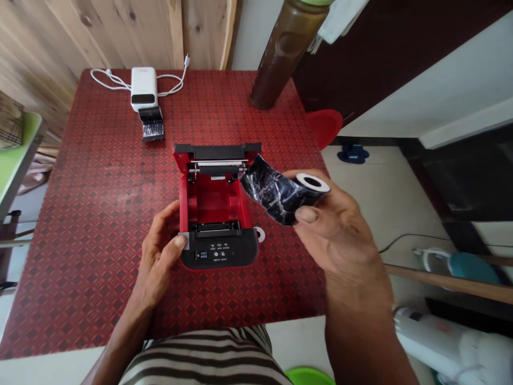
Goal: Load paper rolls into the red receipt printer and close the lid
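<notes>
A red and black printer [218, 251] stands on the red patterned table [100, 214] with its lid up and its red inner bay exposed. My left hand [162, 248] grips the printer's left side, thumb on the front corner. To the right of the printer, my right hand [332, 230] holds a roll of black marble-patterned paper [276, 195], its white core facing up. The loose end of the paper reaches left to the lid's right edge; whether they touch is unclear. A white ring [261, 234] shows beside the printer's front right corner.
A white device [144, 85] with a coiled cable lies at the back left, a dark strip [152, 125] at its front. A tall brown bottle [280, 53] stands at the back right. A red stool [326, 125] is beyond the table's right edge.
</notes>
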Available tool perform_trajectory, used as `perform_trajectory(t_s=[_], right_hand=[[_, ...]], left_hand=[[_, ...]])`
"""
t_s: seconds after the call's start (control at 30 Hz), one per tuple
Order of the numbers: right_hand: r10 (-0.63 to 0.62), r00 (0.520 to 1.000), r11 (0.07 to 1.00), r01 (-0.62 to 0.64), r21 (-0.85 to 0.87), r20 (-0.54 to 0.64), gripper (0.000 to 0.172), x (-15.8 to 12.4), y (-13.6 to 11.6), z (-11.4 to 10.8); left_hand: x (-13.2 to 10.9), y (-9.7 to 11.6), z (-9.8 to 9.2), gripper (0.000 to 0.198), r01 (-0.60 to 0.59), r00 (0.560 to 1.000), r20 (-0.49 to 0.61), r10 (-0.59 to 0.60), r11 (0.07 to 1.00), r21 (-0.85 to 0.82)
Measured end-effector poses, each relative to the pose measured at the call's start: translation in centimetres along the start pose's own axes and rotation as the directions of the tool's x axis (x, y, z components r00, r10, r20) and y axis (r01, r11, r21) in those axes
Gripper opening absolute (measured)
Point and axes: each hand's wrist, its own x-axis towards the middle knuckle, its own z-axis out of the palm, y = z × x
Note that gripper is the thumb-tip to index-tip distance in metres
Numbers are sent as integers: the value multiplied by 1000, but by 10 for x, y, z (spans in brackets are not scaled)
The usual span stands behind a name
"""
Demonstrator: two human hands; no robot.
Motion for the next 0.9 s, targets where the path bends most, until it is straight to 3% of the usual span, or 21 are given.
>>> perform_trajectory(t_s=[0.2,0.27,0.37,0.43,0.53,0.6,0.67,0.77,0.9], right_hand=[[115,987,990,-104,-96,114,41,3,-12,11],[133,984,983,-114,-144,123,48,2,-17,15],[131,979,971,-95,-217,159,44,-1,-31,20],[147,949,960,-68,-272,280,39,-2,-43,23],[122,861,947,48,-317,495,27,4,-54,27],[65,831,935,143,-326,552,21,12,-52,28],[49,831,913,187,-362,555,25,21,-44,30],[132,866,858,144,-493,482,37,29,-32,34],[196,902,744,118,-657,384,30,31,-27,45]], left_hand=[[-2,4,0,58,20,1000,1,-20,1000,-6],[-2,6,0,58,30,999,10,-30,1000,-7],[-2,7,1,58,51,998,24,-50,998,-25],[-3,8,1,59,60,998,30,-58,997,-43],[-3,7,1,60,67,997,26,-66,997,-41],[-3,7,0,60,71,997,25,-71,997,-28],[-3,8,0,60,76,997,25,-75,997,-25],[-3,10,1,60,89,995,37,-88,995,-40],[-2,14,2,60,94,995,44,-92,994,-50]])
